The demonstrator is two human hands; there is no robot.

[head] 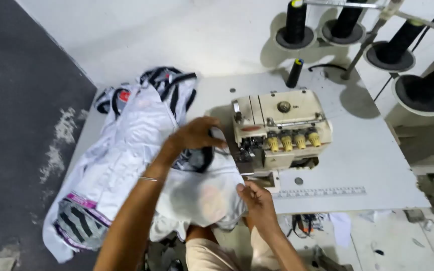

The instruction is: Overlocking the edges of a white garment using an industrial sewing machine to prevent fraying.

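Note:
A white garment [126, 145] with black stripes and a red patch lies spread over the left part of the sewing table [367, 160]. My left hand [197, 134] presses down on the fabric's black-trimmed edge, just left of the cream overlock sewing machine [280, 125]. My right hand [254, 194] pinches the white cloth at the table's front edge, below the machine's needle area. Part of the garment hangs off the table's left front corner.
Several black thread cones [295, 22] stand on round bases at the back right, fed up to a metal thread stand [362, 45]. A small black spool [294, 73] stands behind the machine. A ruler strip [322, 191] runs along the table's front. Dark floor lies to the left.

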